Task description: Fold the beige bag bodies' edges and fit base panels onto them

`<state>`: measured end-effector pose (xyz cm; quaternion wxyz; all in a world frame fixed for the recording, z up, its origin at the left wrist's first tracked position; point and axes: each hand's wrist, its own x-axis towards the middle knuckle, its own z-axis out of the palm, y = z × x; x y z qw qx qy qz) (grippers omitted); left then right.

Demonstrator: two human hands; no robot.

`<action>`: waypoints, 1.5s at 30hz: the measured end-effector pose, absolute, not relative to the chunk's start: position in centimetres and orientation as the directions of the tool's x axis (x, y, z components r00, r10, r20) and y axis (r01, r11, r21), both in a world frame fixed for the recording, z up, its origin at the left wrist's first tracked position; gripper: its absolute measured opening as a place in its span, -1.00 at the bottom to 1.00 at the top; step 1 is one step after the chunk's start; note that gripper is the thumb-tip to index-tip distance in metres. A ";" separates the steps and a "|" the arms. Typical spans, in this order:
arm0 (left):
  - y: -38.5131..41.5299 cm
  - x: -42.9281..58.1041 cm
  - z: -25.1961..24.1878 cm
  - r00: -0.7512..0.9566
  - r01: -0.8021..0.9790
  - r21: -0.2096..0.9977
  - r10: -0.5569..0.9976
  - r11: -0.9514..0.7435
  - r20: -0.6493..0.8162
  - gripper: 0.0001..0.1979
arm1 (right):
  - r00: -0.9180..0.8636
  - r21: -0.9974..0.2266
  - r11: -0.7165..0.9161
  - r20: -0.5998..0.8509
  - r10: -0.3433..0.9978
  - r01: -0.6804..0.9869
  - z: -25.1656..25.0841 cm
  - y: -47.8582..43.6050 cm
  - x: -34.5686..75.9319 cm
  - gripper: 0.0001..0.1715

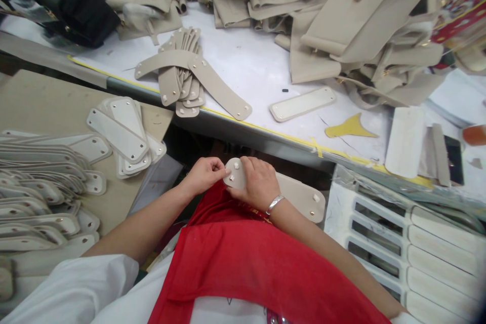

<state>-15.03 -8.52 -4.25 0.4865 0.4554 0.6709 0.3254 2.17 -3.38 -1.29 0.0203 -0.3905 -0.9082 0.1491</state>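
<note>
Both my hands hold one beige oblong bag-base panel (299, 197) with small studs, low over my red apron (243, 263). My right hand (255, 182), with a silver bracelet at the wrist, lies across the panel's left part and grips it. My left hand (205, 174) pinches the panel's rounded left end, fingertips at a stud. The panel's right end sticks out past my right wrist.
Stacks of similar white panels (117, 134) lie on a brown board at left. On the white table (250, 66) are a fan of beige straps (186, 76), one loose panel (302, 104), a yellow scrap (350, 127) and heaps of beige pieces (341, 15). White trays (410, 248) stand at right.
</note>
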 end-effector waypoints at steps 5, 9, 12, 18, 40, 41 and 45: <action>-8.8 -15.1 -4.5 -0.130 0.302 0.878 0.928 0.372 -0.349 -0.70 | -0.681 -0.294 0.635 -0.085 0.727 0.714 -1.3 -3.6 1.6 -0.31; -8.6 -15.3 -4.5 -0.120 0.323 0.875 0.933 0.360 -0.339 -0.72 | -0.676 -0.291 0.633 -0.068 0.734 0.717 -1.4 -3.7 1.2 -0.24; -8.5 -15.1 -4.2 -0.112 0.316 0.883 0.938 0.347 -0.329 -0.74 | -0.667 -0.305 0.623 -0.058 0.743 0.720 -1.4 -3.7 1.0 -0.22; -8.6 -14.7 -4.4 -0.119 0.271 0.902 0.942 0.335 -0.314 -0.73 | -0.661 -0.346 0.604 -0.065 0.748 0.718 -1.4 -3.4 1.2 -0.23; -8.0 -15.3 -3.6 -0.084 0.432 0.844 0.946 0.318 -0.314 -0.73 | -0.697 -0.286 0.649 -0.117 0.707 0.706 -1.5 -3.1 1.0 -0.26; -8.0 -15.2 -3.6 -0.089 0.432 0.843 0.945 0.321 -0.314 -0.73 | -0.708 -0.287 0.659 -0.122 0.695 0.696 -1.5 -3.0 1.2 -0.23; -8.1 -15.2 -3.8 -0.110 0.433 0.842 0.946 0.322 -0.305 -0.72 | -0.768 -0.327 0.704 -0.136 0.626 0.631 -1.1 -2.6 3.5 -0.02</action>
